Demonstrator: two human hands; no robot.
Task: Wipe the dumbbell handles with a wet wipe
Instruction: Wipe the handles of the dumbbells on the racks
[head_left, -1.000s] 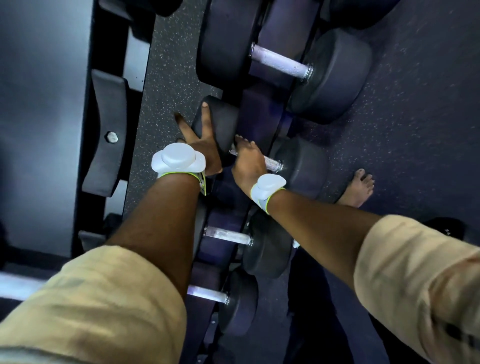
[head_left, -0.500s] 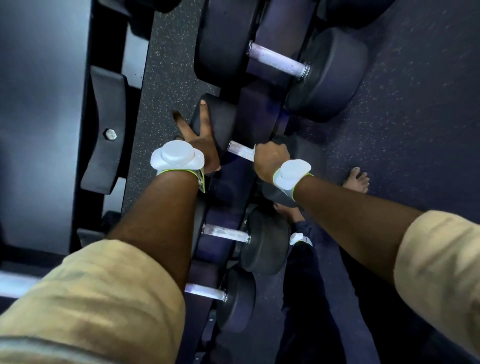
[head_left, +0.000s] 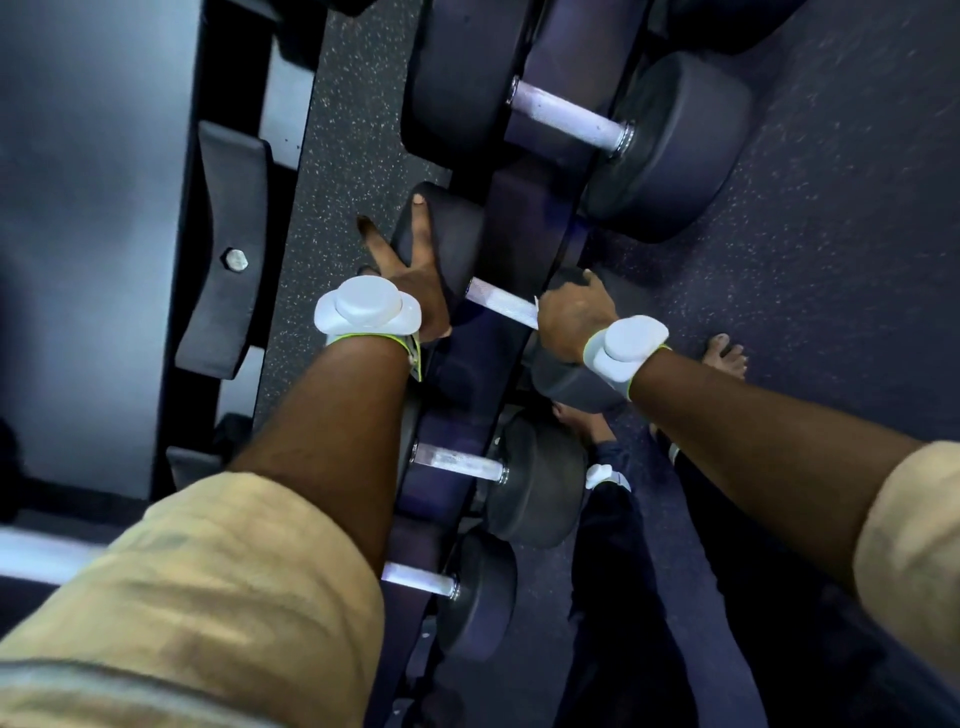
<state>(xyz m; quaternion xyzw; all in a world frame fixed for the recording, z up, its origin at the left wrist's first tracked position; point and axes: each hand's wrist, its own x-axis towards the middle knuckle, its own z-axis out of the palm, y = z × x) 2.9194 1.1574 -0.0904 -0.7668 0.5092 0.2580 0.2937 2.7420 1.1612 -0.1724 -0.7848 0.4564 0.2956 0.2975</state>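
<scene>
A black dumbbell lies across the dark rack, its knurled metal handle (head_left: 501, 306) bare between my two hands. My left hand (head_left: 415, 270) rests flat on the dumbbell's left head (head_left: 457, 228), fingers straight and spread. My right hand (head_left: 574, 317) is curled round the right end of the handle, against the right head (head_left: 571, 384). No wet wipe shows; whatever lies under my right palm is hidden. Both wrists carry white sensor bands.
A bigger dumbbell (head_left: 566, 117) sits higher on the rack and two smaller ones (head_left: 457, 462) (head_left: 415, 577) lie nearer me. A black bracket with a bolt (head_left: 236, 260) stands at the left. My bare foot (head_left: 724, 358) is on the speckled floor at the right.
My right hand has slid rightwards along the handle, from its left end to its right end, uncovering most of the metal. My left hand has stayed on the left head.
</scene>
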